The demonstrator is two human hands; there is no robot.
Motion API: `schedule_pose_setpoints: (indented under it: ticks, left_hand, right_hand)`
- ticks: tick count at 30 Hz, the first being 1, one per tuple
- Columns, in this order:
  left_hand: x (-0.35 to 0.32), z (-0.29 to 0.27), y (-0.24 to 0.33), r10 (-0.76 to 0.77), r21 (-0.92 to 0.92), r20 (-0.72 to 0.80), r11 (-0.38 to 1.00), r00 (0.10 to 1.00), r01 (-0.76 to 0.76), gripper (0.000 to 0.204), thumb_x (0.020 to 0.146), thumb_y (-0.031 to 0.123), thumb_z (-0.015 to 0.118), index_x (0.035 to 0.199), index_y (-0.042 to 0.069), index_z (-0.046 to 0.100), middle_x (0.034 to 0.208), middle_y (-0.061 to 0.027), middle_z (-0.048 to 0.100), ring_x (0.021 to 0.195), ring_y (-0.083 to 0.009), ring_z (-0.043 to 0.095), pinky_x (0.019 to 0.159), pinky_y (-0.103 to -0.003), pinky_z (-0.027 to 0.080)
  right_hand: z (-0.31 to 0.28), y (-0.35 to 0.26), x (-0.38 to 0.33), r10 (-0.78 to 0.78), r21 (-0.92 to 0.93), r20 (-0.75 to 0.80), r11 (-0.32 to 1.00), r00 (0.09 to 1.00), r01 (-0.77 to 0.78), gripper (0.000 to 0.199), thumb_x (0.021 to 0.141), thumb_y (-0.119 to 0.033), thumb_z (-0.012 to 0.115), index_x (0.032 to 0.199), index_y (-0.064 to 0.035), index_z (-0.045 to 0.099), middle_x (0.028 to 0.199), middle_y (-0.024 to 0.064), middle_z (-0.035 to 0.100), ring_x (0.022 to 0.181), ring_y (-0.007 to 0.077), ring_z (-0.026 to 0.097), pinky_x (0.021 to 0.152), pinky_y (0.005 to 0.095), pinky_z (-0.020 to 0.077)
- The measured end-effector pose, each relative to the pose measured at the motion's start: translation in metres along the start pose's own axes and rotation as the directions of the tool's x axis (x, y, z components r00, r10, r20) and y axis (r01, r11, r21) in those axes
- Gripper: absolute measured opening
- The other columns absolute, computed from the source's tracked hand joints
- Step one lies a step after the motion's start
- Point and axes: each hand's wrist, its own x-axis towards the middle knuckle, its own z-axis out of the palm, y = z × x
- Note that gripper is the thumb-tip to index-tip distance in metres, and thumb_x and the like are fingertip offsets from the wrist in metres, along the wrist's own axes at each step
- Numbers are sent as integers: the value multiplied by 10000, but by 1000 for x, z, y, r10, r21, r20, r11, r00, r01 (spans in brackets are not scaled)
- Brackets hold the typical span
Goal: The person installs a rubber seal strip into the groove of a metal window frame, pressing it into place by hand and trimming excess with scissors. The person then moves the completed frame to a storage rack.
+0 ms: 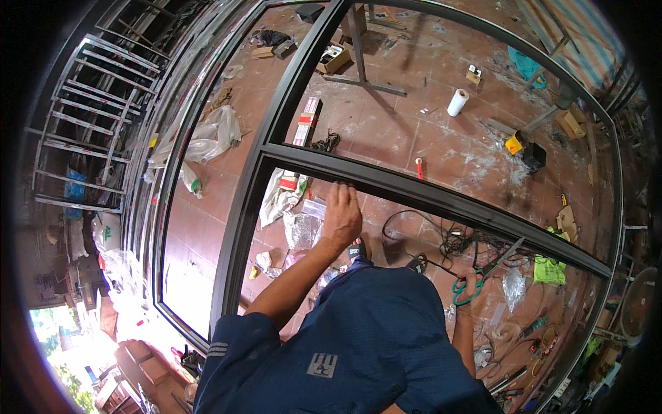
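Running from 10 toward 4 o'clock, a dark crossbar (414,191) crosses mid-view, the left hand (341,217) touching its near edge, closure unclear; toward 4 o'clock, green-handled scissors (498,262) point between 1 and 2 o'clock, gripped in the right hand (469,284).

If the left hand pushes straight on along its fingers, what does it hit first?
Likely the dark crossbar: the fingertips of the left hand appear right at its near edge, though depth is unclear from above.

Looking steeply down from head height (wide fisheye), close above the blue shirt (365,317), toward the tiled floor (389,127).
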Motion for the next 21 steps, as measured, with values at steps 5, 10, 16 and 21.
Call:
schedule_pose_setpoints:
  ticks: [5,10,16,21]
  left_hand:
    - [-3,17,104,124,19,58,992,991,-125,550,863,137,634,1358,-95,572,1392,-302,541,1347,-480,482,1131,-507,431]
    - [5,2,145,203,-420,84,895,976,-150,400,818,172,744,1191,41,682,1206,-158,684,1157,-379,642,1040,-488,495]
    - [80,-34,-1,-191,2,-419,977,888,211,423,895,269,775,1229,34,664,1273,-175,675,1148,-394,626,988,-525,447]
    - [137,-42,-119,-661,343,117,728,741,594,663,945,490,691,1392,8,608,1464,-224,582,1355,-389,575,1200,-630,302]
  right_hand:
    - [-52,9,38,69,-20,-24,997,997,-70,346,952,-129,615,1256,16,535,770,108,687,526,123,563,467,255,431]
    - [-102,-7,69,-15,46,-76,999,997,18,279,1018,-229,621,879,10,658,724,77,640,512,124,507,478,279,406]
    - [-189,3,99,-109,-138,-174,987,979,85,338,1044,-255,594,820,-3,633,726,75,624,530,130,500,515,277,397]
    - [-193,8,111,-83,16,-299,996,951,92,409,1027,-358,631,784,-29,619,624,45,552,506,124,487,489,280,390]
